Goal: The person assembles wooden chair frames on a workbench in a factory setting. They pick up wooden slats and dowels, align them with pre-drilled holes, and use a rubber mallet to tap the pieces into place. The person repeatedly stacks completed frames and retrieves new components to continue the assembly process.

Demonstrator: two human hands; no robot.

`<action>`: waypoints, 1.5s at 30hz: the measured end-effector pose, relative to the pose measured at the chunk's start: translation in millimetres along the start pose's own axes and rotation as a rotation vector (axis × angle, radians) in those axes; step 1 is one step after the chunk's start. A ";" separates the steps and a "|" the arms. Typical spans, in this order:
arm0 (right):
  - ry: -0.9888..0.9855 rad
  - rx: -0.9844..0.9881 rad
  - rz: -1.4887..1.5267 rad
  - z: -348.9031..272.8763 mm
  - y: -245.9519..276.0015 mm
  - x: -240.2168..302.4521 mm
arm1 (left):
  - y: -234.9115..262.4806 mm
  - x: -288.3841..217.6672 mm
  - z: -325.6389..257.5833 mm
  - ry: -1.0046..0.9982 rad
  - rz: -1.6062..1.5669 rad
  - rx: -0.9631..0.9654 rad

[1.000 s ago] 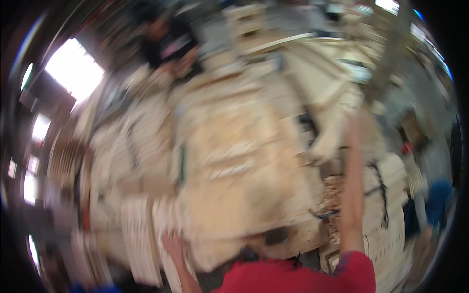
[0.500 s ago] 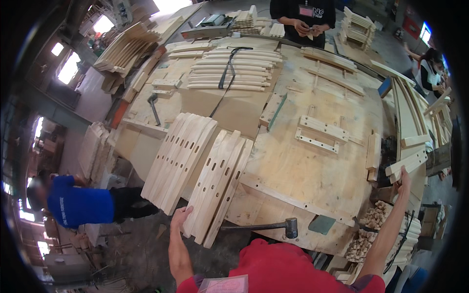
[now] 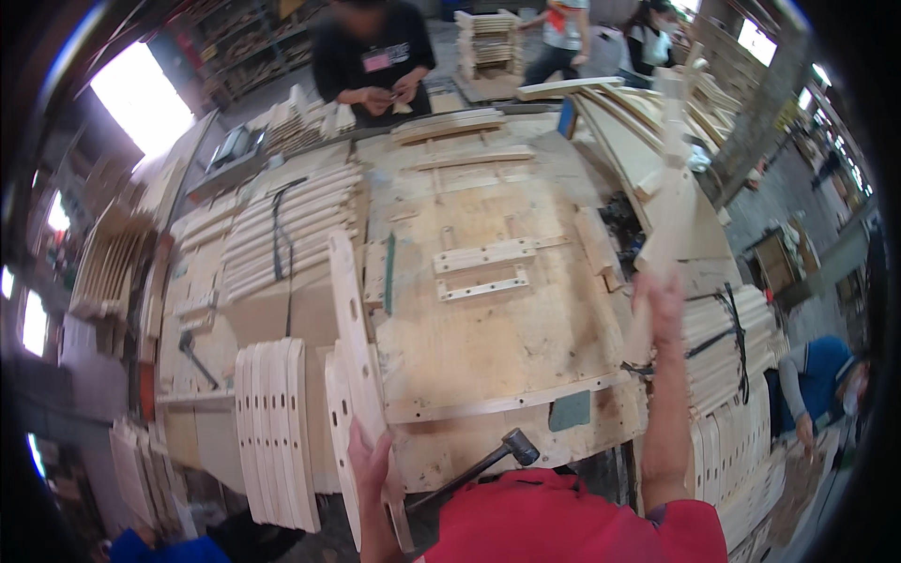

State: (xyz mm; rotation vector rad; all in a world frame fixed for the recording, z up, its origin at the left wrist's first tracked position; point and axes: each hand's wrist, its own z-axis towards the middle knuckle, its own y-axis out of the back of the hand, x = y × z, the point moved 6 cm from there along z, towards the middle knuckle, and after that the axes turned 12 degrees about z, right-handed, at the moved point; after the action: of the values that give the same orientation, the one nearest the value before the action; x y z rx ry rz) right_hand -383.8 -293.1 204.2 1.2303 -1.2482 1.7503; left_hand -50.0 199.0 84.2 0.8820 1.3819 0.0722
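My left hand [image 3: 369,462] grips a long pale wooden slat [image 3: 355,328] with slots near its lower part. The slat stands tilted, its upper end over the workbench. Close beside it, against the bench's front edge, are more slotted slats [image 3: 339,413]; a further row of slotted slats [image 3: 272,422] lies to their left. My right hand [image 3: 660,305], smeared by motion, is raised at the bench's right side, closed around a pale wooden piece [image 3: 668,188] held nearly upright. Its exact shape is blurred. A black-headed mallet [image 3: 519,448] lies at the front edge, between my arms.
A small wooden frame jig [image 3: 483,267] sits mid-bench. Strapped wooden bars [image 3: 310,220] lie at the left, and a strapped bundle [image 3: 718,342] stands at the right. Across the bench stands a person in black [image 3: 375,66]; another in blue [image 3: 817,380] bends at the right.
The view has turned right. My left hand has tilted a slotted slat up from its group. My right hand has lifted wood from the right side of the bench.
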 end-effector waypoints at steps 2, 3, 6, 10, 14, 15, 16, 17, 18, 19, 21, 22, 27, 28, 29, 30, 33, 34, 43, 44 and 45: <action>0.304 -0.121 -0.779 8.6 -0.7 -11.4 | -66.3 -47.7 58.4 -0.071 -0.144 0.202; 0.312 -0.143 -0.745 11.7 0.4 -34.5 | -94.0 -59.8 81.0 -0.064 -0.161 0.271; -0.112 -0.094 -0.981 15.7 -9.4 -111.1 | -127.7 -69.7 132.7 -0.134 -0.032 0.232; -0.327 -0.063 -1.094 0.2 15.4 -162.3 | -144.9 -70.9 166.9 -0.171 0.346 0.065; -0.187 -0.054 -1.137 -10.5 15.8 -184.3 | -136.9 -51.1 171.1 -0.180 0.544 -0.065; -0.162 -0.077 -1.153 -12.2 24.0 -181.1 | -141.9 -48.2 170.6 -0.154 0.562 -0.011; -0.137 -0.102 -1.167 -14.0 31.3 -178.1 | -147.8 -46.6 169.4 -0.131 0.582 0.043; -0.141 -0.091 -1.169 -13.8 32.7 -182.1 | -145.9 -47.7 163.9 -0.145 0.639 0.011; -0.134 -0.111 -1.176 -9.1 33.3 -181.1 | -146.0 -47.1 161.3 -0.187 0.681 -0.015; -0.127 -0.140 -1.182 -7.7 32.9 -181.1 | -144.7 -47.7 160.5 -0.240 0.719 -0.040; -0.060 -0.187 -1.318 -9.6 43.3 -175.3 | -154.4 -48.9 156.0 -0.226 0.679 0.028; -0.069 -0.193 -1.331 -9.7 46.2 -170.7 | -161.9 -54.3 152.0 -0.192 0.678 0.035; 0.248 -0.220 -1.126 -50.3 28.4 -117.9 | -139.6 -67.7 145.8 -0.095 0.691 -0.015; 0.322 -0.266 -1.172 -62.3 47.5 -94.4 | -140.7 -73.4 143.4 -0.125 0.687 -0.028; 0.396 -0.313 -1.226 -72.4 74.4 -65.6 | -145.2 -78.4 139.6 -0.156 0.676 -0.035; 0.343 -0.353 -1.282 -72.9 93.3 -37.2 | -138.8 -80.9 140.5 -0.178 0.675 -0.061; 0.121 -0.260 -1.557 -74.0 139.7 10.9 | -134.9 -86.7 137.9 -0.224 0.654 -0.083; 0.045 -0.193 -1.663 -74.3 153.1 15.2 | -132.4 -85.6 138.1 -0.215 0.649 -0.086; -0.116 0.514 -1.634 -37.3 185.1 18.4 | -118.6 -92.2 132.0 -0.296 0.549 -0.134; -0.157 0.574 -1.609 -33.0 182.8 17.7 | -117.0 -94.6 132.8 -0.306 0.537 -0.141; -0.035 0.560 -1.538 -39.5 187.2 19.4 | -129.8 -96.4 122.5 -0.334 0.574 -0.174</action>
State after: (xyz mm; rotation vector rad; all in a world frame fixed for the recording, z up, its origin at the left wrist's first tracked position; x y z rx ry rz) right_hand -568.3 -318.5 156.4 1.7457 0.3740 0.8126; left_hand -24.2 -2.2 79.7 1.0658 0.7710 0.4570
